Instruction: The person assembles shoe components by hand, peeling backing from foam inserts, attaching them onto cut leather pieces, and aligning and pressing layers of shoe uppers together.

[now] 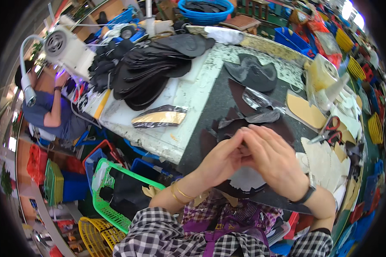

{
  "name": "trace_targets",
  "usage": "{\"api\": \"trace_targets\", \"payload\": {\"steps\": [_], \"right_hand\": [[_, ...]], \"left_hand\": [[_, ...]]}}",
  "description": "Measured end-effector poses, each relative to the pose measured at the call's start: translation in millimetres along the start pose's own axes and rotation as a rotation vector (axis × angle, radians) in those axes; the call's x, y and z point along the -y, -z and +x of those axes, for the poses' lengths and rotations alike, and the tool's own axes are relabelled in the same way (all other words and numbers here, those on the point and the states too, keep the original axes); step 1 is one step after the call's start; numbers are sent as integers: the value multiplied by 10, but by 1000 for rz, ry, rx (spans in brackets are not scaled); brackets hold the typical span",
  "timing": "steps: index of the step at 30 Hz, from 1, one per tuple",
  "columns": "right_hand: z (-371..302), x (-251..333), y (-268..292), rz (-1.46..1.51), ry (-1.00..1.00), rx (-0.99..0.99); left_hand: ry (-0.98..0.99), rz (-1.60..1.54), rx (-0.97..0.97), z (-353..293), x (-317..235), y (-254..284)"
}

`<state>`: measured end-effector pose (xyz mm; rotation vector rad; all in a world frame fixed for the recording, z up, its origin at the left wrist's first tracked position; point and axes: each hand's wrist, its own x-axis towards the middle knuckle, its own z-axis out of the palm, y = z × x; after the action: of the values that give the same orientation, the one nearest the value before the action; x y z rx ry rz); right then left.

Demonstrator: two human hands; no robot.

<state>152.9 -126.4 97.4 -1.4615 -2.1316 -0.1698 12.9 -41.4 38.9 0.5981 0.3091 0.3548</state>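
Observation:
My left hand (pixel 221 162) and my right hand (pixel 273 159) meet over a black work mat (pixel 197 143), fingertips together in a peak. Both have their fingers bent inward and closed; whatever they pinch is hidden between them. Below them lies a dark brown shoe-upper piece with a pale grey patch (pixel 246 179). Just beyond the fingers sit more dark brown pieces (pixel 283 128) and a crumpled strip of shiny dark film (pixel 261 116). A clear plastic-covered piece (pixel 257 99) rests farther back, near a grey curved shoe part (pixel 253 73).
Stacked black shoe pieces (pixel 154 68) cover the table's far left, with a gold-and-black strip (pixel 159 116) nearer. Red-handled scissors (pixel 329 130), a tan sole-shaped sheet (pixel 305 110) and white scraps (pixel 324 160) lie right. A green basket (pixel 99 201) stands left; a person (pixel 51 107) sits beyond.

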Motion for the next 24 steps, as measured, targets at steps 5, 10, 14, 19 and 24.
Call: {"api": "trace_targets", "payload": {"steps": [5, 10, 14, 19, 24], "right_hand": [[-28, 116, 280, -225, 180, 28], [-30, 281, 315, -112, 273, 89], [-36, 401, 384, 547, -99, 206], [-20, 153, 243, 529, -504, 41], [96, -35, 146, 431, -421, -50]], "left_hand": [[-194, 470, -48, -318, -78, -33], [-282, 521, -118, -702, -255, -210], [-299, 649, -47, -748, -346, -227], [-308, 484, -7, -288, -244, -200], [-256, 536, 63, 88, -226, -95]]}}
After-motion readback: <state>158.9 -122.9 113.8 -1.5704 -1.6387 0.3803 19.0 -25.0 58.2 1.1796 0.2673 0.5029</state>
